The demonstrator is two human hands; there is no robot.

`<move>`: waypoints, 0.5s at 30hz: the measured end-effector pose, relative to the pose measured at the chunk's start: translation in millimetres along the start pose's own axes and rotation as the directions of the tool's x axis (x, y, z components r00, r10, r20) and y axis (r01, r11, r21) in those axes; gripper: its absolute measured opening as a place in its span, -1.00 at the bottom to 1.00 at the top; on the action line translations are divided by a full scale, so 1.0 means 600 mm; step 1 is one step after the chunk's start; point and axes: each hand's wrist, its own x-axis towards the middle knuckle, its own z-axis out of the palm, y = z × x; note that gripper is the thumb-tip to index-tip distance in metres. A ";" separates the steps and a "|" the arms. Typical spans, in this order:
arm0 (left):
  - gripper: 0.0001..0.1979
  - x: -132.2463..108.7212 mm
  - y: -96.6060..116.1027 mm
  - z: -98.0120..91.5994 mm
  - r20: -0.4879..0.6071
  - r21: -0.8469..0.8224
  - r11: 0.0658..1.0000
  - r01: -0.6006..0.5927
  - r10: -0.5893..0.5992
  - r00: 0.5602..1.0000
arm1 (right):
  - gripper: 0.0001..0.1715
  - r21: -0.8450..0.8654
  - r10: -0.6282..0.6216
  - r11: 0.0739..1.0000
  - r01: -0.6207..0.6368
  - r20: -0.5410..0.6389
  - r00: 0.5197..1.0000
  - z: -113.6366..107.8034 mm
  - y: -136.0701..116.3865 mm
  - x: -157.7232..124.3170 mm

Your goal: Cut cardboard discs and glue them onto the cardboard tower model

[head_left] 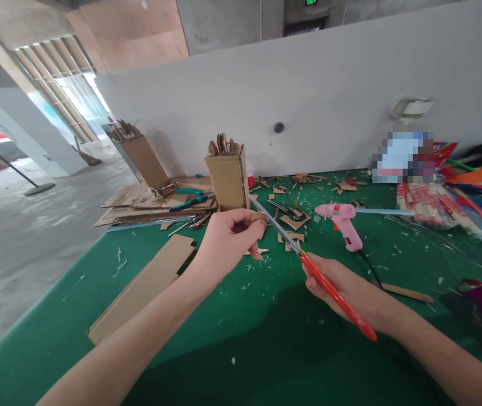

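- Left hand (228,239): fingers curled, pinching a small round cardboard piece (259,217) at thumb and fingertip.
- Right hand (346,293): closed around the red handles of the scissors (314,269). The blades run up and left from it, meeting the round piece just beside the left fingertips.
- Pink glue gun (342,217): on the green table (245,338), beyond the right hand.
- Cardboard box (227,177): upright, just beyond the left hand.
- Flat cardboard strip (148,287): left of the left wrist.

2 hands — left hand (226,239), right hand (345,290); 1 scissors (292,243); 1 cardboard disc (258,216); 1 glue gun (342,220); 1 pliers (190,201); 2 upright cardboard boxes (227,180) — scraps uncounted.
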 end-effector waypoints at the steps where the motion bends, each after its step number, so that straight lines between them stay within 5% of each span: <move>1: -0.83 0.000 0.000 0.001 0.000 -0.007 1.000 0.002 -0.002 1.000 | -0.61 -0.024 -0.004 1.000 0.004 -0.013 1.000 0.001 0.002 0.002; 9: -0.78 -0.001 0.002 0.007 0.013 -0.110 0.993 0.032 -0.031 0.999 | -0.57 -0.154 -0.069 0.986 0.060 -0.055 0.996 0.010 0.021 0.012; 15: -0.84 -0.003 -0.002 0.012 0.042 -0.102 0.993 0.057 -0.052 0.998 | -0.57 -0.062 -0.015 0.998 0.008 -0.110 0.994 0.019 0.028 0.013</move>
